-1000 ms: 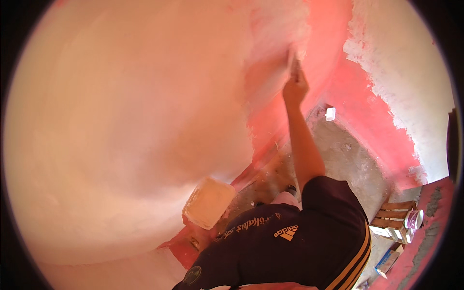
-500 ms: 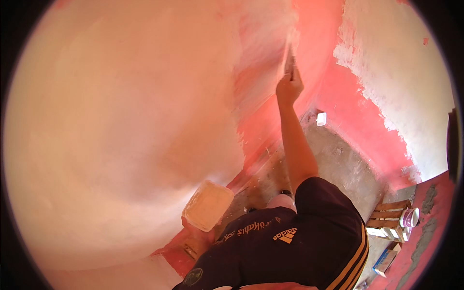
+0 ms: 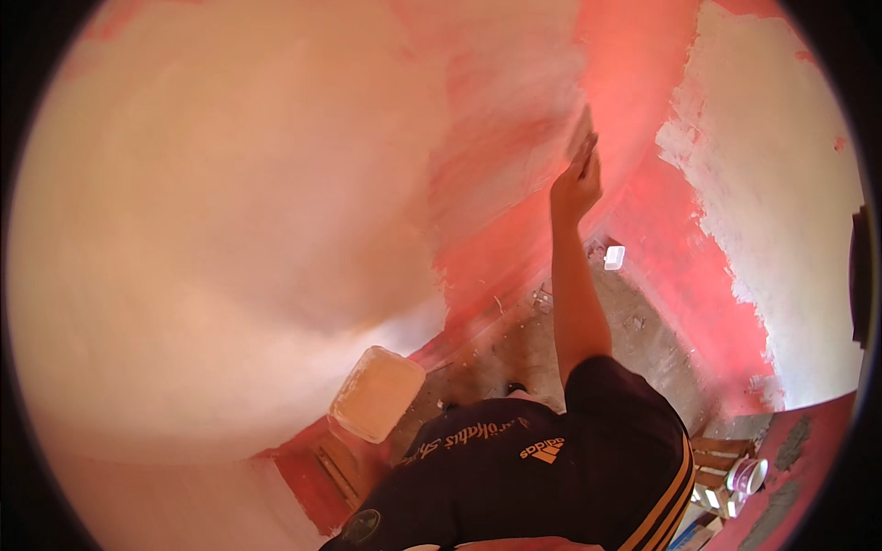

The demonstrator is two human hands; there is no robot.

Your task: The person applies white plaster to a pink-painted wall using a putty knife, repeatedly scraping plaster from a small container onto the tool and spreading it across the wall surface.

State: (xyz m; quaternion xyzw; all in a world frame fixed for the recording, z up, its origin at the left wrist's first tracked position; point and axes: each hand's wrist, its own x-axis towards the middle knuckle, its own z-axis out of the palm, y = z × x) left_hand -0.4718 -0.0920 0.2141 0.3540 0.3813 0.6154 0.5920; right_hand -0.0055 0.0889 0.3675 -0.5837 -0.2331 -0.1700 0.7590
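My right arm stretches up and forward to the wall. My right hand (image 3: 577, 190) is closed round a flat-bladed putty knife (image 3: 582, 136), whose blade is at the pink paint beside a thinly smeared, streaky patch of filler (image 3: 505, 129). At the lower left, a rectangular tub (image 3: 377, 393) of pale filler hangs beside my body, above the floor. A blurred bit of skin (image 3: 370, 466) shows just below it, in line with my left arm. The tub hides the fingers of that hand.
Pale filler covers the left wall (image 3: 211, 220); the right wall (image 3: 772, 184) is pale above pink. On the floor near the corner lies a small white container (image 3: 615, 257). A wooden crate (image 3: 717, 464) and a white bucket (image 3: 747, 475) stand at lower right.
My right hand with the putty knife has moved right and lower in the picture. The whole view has shifted a little, and the tub appears slightly further left.
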